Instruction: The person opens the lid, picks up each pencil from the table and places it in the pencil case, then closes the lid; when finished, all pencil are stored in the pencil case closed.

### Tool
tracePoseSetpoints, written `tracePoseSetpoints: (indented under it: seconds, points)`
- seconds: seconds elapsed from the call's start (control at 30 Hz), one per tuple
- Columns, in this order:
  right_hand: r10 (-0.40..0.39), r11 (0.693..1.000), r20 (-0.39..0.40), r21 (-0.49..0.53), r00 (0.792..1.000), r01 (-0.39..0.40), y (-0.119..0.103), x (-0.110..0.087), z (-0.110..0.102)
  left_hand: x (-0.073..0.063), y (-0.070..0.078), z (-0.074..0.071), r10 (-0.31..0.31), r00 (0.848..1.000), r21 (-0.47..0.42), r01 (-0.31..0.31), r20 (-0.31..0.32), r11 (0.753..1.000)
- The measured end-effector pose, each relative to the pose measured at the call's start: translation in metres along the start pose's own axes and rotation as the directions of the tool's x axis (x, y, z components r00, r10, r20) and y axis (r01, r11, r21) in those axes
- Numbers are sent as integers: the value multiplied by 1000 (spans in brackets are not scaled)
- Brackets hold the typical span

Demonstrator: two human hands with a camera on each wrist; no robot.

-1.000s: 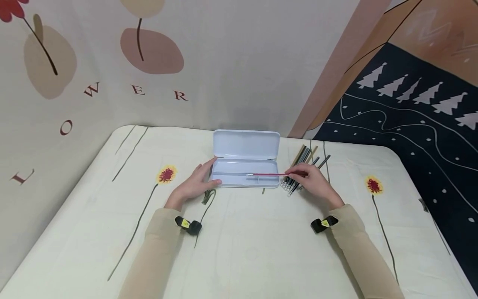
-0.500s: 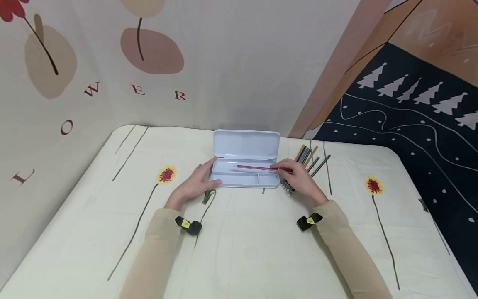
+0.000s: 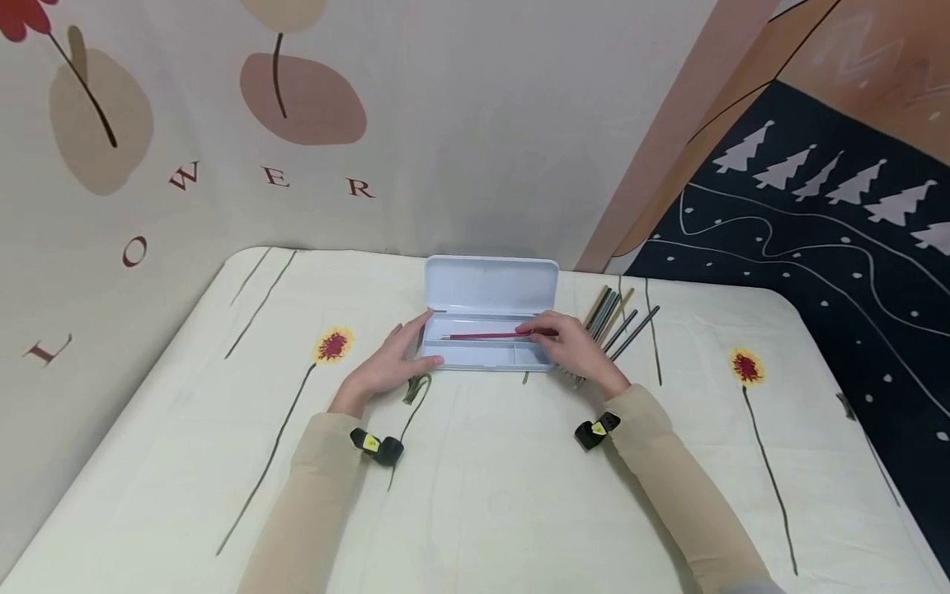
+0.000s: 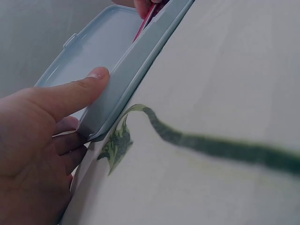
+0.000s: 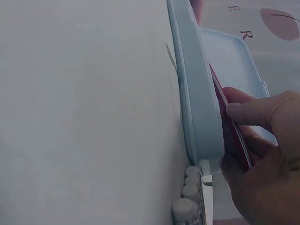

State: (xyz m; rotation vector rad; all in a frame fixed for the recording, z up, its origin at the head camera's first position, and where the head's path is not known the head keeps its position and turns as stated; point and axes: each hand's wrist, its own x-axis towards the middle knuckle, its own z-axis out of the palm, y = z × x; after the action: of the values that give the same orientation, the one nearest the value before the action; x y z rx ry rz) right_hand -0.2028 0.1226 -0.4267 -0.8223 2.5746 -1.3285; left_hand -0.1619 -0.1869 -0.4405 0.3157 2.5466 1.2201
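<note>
A pale blue pencil case (image 3: 471, 356) lies with its lid raised toward the wall. My left hand (image 3: 389, 363) holds the case's left end, thumb at the front corner and fingers along the side; in the left wrist view the thumb (image 4: 93, 86) lies over the rim. Between thumb and fingers of my right hand (image 3: 575, 351) is a red pencil (image 3: 482, 336), level over the long back compartment and pointing left. The right wrist view shows the pencil (image 5: 241, 145) just behind the front wall (image 5: 204, 93), its rear end in the palm.
Several dark and tan pencils (image 3: 607, 312) lie in a bundle right of the case, partly behind my right hand. Their white eraser ends (image 5: 185, 209) sit by the case's right end. A flower-print white cloth (image 3: 482, 478) covers the table; a printed curtain (image 3: 475, 165) hangs behind.
My right hand has carried the red pencil left from the bundle and lowered it over the back compartment. The left hand has stayed on the case.
</note>
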Motion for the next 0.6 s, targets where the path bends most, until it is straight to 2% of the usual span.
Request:
tracePoseSetpoints:
  seconds: [0.6]
  points:
    - [-4,1000,48,-9,999,4,-5,9,8,-1,1,0,-1,1000,1,1,-1,1000]
